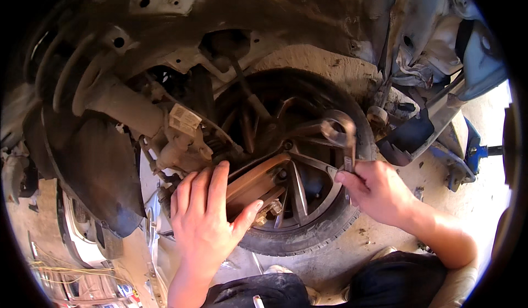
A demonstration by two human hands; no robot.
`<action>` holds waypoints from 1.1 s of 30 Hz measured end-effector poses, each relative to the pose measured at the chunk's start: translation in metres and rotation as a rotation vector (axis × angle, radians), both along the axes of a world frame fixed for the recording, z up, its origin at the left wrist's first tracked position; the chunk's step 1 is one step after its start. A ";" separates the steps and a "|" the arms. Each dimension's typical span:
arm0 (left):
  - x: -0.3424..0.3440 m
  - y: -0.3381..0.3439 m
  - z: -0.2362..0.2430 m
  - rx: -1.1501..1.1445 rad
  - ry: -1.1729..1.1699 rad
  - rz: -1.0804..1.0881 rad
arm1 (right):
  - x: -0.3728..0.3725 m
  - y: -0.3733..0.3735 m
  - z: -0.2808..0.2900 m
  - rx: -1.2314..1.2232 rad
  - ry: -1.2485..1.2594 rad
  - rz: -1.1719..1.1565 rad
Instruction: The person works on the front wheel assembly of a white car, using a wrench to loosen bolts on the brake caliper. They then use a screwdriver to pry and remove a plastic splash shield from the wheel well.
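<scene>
My right hand [379,189] is closed around the handle of a metal wrench [350,153]. The wrench points upward, and its ring-shaped top end is smeared by motion above the wheel. My left hand [206,217] lies against the rusty brake disc [256,184], fingers stretched out and thumb apart. Brass-coloured bolts or nuts [269,213] stick out just beside that thumb. Behind the disc, a brake and knuckle assembly [184,151] sits at the lower end of the strut [129,107]; its inner parts are partly hidden.
An alloy wheel with a black tyre [308,242] lies on the floor beneath the disc. The car's wheel arch [308,16] spans overhead. A coil spring [82,74] and a dark curved liner [91,165] are at left. To the right stands a blue jack-like support [476,151].
</scene>
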State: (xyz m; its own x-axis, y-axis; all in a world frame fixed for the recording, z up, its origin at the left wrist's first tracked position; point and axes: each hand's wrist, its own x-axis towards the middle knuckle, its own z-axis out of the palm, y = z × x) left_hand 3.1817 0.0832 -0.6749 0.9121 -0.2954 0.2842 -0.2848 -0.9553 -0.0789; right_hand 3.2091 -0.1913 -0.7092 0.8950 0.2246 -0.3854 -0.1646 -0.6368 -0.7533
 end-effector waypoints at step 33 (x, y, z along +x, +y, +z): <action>-0.012 0.015 -0.005 -0.031 -0.150 -0.042 | -0.006 0.040 -0.026 0.237 -0.038 -0.002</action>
